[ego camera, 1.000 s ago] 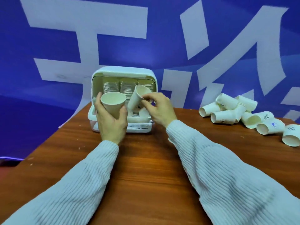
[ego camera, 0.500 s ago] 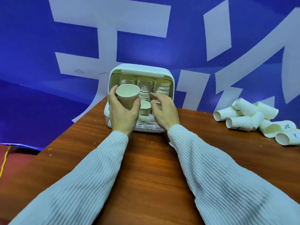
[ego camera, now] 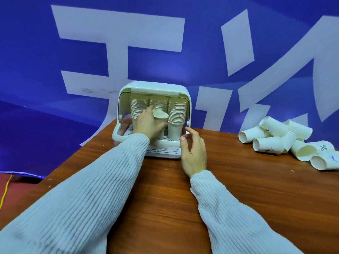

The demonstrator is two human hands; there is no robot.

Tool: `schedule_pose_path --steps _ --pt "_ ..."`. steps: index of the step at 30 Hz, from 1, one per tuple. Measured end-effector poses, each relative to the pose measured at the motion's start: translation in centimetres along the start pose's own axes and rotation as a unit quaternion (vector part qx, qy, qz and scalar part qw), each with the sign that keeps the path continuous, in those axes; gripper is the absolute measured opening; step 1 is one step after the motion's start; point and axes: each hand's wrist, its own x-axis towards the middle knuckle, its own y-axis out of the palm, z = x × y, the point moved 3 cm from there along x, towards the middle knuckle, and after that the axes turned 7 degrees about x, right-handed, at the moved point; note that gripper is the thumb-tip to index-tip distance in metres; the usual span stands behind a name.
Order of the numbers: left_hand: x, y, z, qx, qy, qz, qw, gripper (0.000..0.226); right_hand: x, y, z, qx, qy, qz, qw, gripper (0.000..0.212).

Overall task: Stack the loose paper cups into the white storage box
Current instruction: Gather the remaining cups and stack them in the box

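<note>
The white storage box (ego camera: 154, 87) stands open at the table's far edge with three tall stacks of paper cups (ego camera: 176, 114) inside. My left hand (ego camera: 147, 124) reaches into the box and grips a single paper cup (ego camera: 160, 116) in front of the middle stack. My right hand (ego camera: 193, 153) hovers empty just outside the box's right front corner, fingers spread. A heap of loose paper cups (ego camera: 275, 136) lies on its side on the table at the right.
The brown wooden table (ego camera: 238, 189) runs from the box to me, its left edge slanting away at the left. A blue banner with white shapes (ego camera: 119, 52) hangs close behind the box. A yellow cable (ego camera: 5, 189) lies on the floor at far left.
My right hand let go of its cup inside the box and drew back out to the right. My left hand carried its cup forward into the box.
</note>
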Motion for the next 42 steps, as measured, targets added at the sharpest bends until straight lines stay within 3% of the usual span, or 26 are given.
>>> schedule_pose_path --steps 3,10,12,14,17,19,23,26,29,32,34,37,40,42 --pt "-0.8 0.6 0.3 0.153 0.016 0.018 0.988 0.079 0.3 -0.3 -0.1 0.018 0.024 -0.007 1.0 0.037" --pt "-2.1 1.8 0.5 0.228 0.035 0.05 0.972 0.067 0.0 -0.1 0.3 0.019 0.016 -0.011 1.0 0.039" --pt "-2.7 1.8 0.1 0.231 0.041 0.029 0.972 0.066 -0.1 -0.2 0.4 0.021 0.018 -0.009 1.0 0.036" --pt "-3.6 1.5 -0.7 0.208 0.066 -0.048 0.975 0.064 0.0 -0.6 0.4 0.032 0.025 -0.018 0.999 0.033" --pt "-6.0 2.5 -3.8 0.088 0.173 -0.139 0.971 0.05 0.5 -1.3 0.4 0.056 0.043 -0.045 0.997 0.033" --pt "-7.2 4.2 -6.7 0.006 0.211 -0.122 0.97 0.044 1.1 -2.2 -0.3 0.074 0.064 -0.073 0.993 0.036" --pt "-8.3 7.4 -11.2 -0.111 0.158 -0.046 0.98 0.039 2.4 -5.5 -3.2 0.07 0.093 -0.121 0.986 0.028" --pt "-9.6 9.5 -12.5 -0.148 0.159 -0.026 0.976 0.04 4.0 -9.2 -6.0 -0.06 0.107 -0.166 0.978 0.033" --pt "-11.5 11.1 -12.5 -0.138 0.21 -0.012 0.968 0.042 5.3 -15.0 -9.6 -0.153 0.165 -0.248 0.942 0.049" --pt "-12.4 11.8 -12.7 -0.127 0.244 0.025 0.961 0.044 5.9 -19.6 -13.0 -0.27 0.254 -0.169 0.913 0.052" --pt "-12.7 11.8 -12.9 -0.12 0.254 0.04 0.959 0.044 6.4 -20.7 -14.2 -0.345 0.252 -0.11 0.897 0.053" --pt "-13.2 11.9 -13.1 -0.109 0.263 0.048 0.957 0.045 7.3 -20.7 -14.8 -0.391 0.235 -0.085 0.886 0.053" --pt "-13.2 11.7 -13.1 -0.104 0.258 0.048 0.959 0.045 7.4 -20.9 -13.9 -0.334 0.185 -0.2 0.903 0.042" --pt "-13.2 11.6 -13.1 -0.103 0.251 0.055 0.961 0.045 7.1 -21.5 -13.8 -0.293 0.168 -0.26 0.905 0.048"
